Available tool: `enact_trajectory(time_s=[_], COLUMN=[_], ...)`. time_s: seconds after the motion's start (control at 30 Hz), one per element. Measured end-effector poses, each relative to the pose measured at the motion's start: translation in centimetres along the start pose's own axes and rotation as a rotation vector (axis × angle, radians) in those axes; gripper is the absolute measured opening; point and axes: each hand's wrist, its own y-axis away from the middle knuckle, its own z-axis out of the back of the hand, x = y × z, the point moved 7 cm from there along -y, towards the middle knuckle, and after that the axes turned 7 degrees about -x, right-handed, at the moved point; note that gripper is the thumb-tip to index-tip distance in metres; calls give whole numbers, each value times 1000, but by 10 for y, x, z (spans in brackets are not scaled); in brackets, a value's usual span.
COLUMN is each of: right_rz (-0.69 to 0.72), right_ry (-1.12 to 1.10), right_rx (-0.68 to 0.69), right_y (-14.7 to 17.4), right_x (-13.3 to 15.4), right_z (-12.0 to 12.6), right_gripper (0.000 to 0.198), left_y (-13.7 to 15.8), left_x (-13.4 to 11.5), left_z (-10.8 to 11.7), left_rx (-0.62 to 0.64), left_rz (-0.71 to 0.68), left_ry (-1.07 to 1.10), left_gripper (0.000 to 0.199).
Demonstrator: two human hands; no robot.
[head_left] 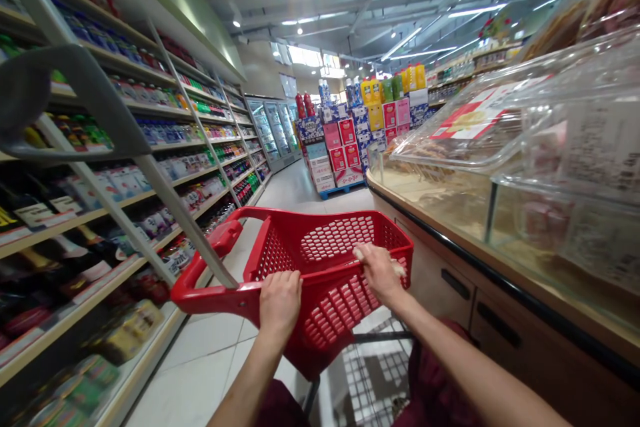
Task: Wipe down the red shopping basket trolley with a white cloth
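A red plastic shopping cart (330, 270) with perforated walls stands in front of me, its basket bare inside where I can see. My left hand (281, 300) is closed over the near rim, at about the middle of the cart. Farther right, my right hand (380, 273) wraps round the same rim close to the corner. Something pale and crumpled (399, 269) shows by its fingers; what it is I cannot make out. A tall grey pole with a looped grey handle (113, 137) rises from the cart's left side, touched by neither hand.
Shelves of bottles (165, 120) line the left side. On the right, close to the cart, is a wooden counter (450, 240) with packed food in clear plastic boxes (480, 107). Stacked drink cartons (345, 147) stand on a blue pallet ahead, with glass-door fridges (273, 123) behind.
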Motion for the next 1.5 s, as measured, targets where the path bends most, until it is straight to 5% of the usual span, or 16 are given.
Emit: enact_trajectory(time_s=[0.1, 0.23, 0.3, 0.5, 0.67, 0.83, 1.07, 1.2, 1.33, 1.5], right_rz=[96, -131, -169, -136, -240, -260, -250, -186, 65, 218], right_ry=[-61, 9, 34, -12, 179, 108, -5, 3, -30, -181], right_rx=[85, 58, 39, 76, 29, 131, 255, 267, 308, 424], right_y=[5, 2, 2, 3, -26, -57, -50, -26, -12, -12], right_x=[2, -69, -80, -22, -29, -23, 4, 26, 43, 9], right_z=[-4, 27, 31, 2, 40, 51, 2, -15, -12, 10], right_gripper=[41, 39, 38, 33, 17, 32, 28, 18, 30, 42], left_y=[-2, -3, -3, -1, 2, 2, 2, 3, 6, 7], left_x=[0, -2, -4, -3, -3, -5, -5, -5, -3, 0], left_z=[-1, -2, -1, 0, 3, 5, 6, 6, 5, 6], left_rx=[-1, -2, -11, -23, -33, -22, -9, 3, -14, -35], left_rz=[-6, -1, 6, -4, -1, -14, -1, -2, -10, -20], left_ry=[2, 5, 3, 10, 1, 24, 25, 23, 23, 64], left_gripper=[28, 28, 28, 26, 27, 26, 26, 25, 27, 26])
